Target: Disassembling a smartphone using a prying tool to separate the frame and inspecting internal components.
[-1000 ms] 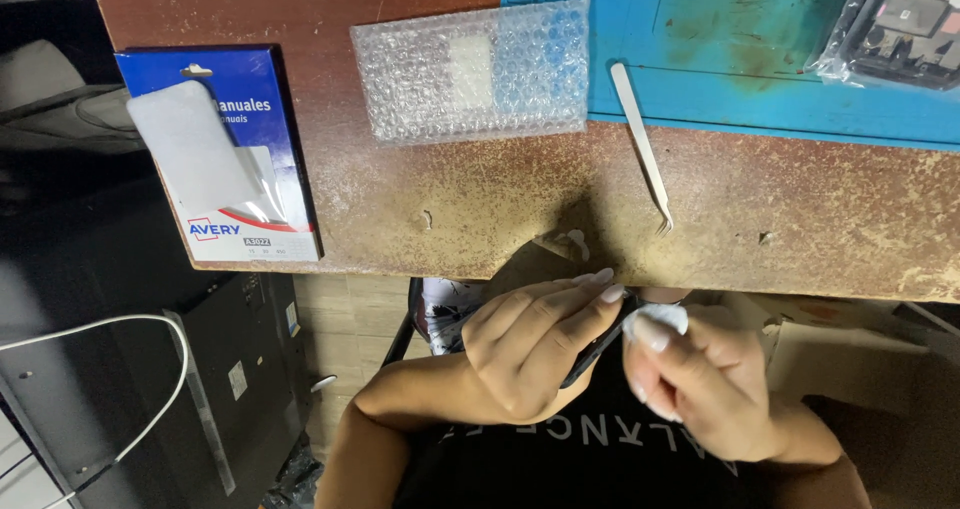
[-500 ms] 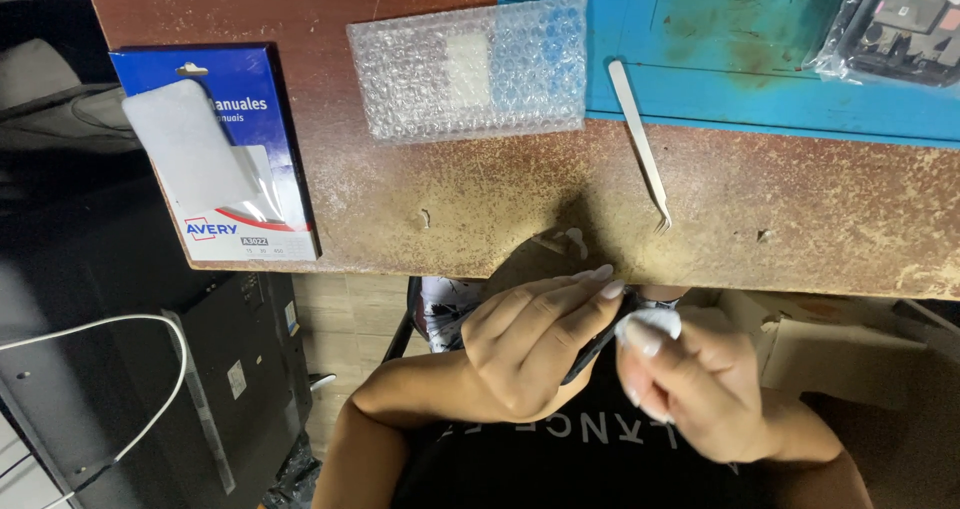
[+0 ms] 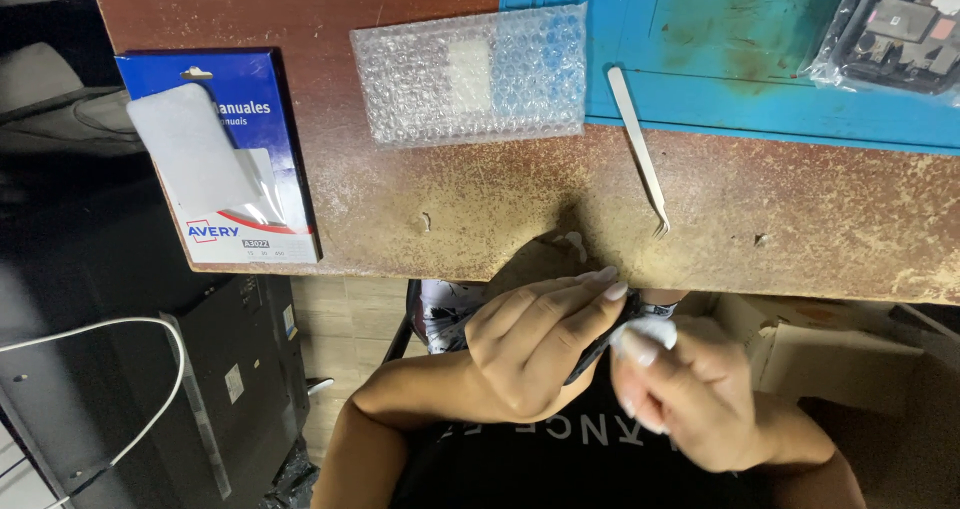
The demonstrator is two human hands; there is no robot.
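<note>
Two hands worked close together just below the near edge of the worn brown table (image 3: 480, 219), in front of the person's dark shirt. The left hand (image 3: 535, 344) was curled around a thin dark flat object (image 3: 592, 354), fingers closed along it with the fingertips lying straight across the top. The right hand (image 3: 690, 394) pinched a small white wad (image 3: 645, 331) between thumb and fingers and pressed it against the upper end of that dark object; what the object was could not be told.

Against the pictures from a second and half a second before, little differed: both hands kept the same grips and the same place under the table edge, and the white wad sat at nearly the same spot on the dark piece, shifted only slightly.

On the table, unmoved, lay silver tweezers (image 3: 637, 149) across the edge of a blue mat (image 3: 740, 49), a bubble-wrap pouch (image 3: 470, 74) to their left, and a blue label pack (image 3: 235, 159) with a white strip on it at the table's left end. A bagged dark device (image 3: 895, 24) sat at the mat's far right corner.
</note>
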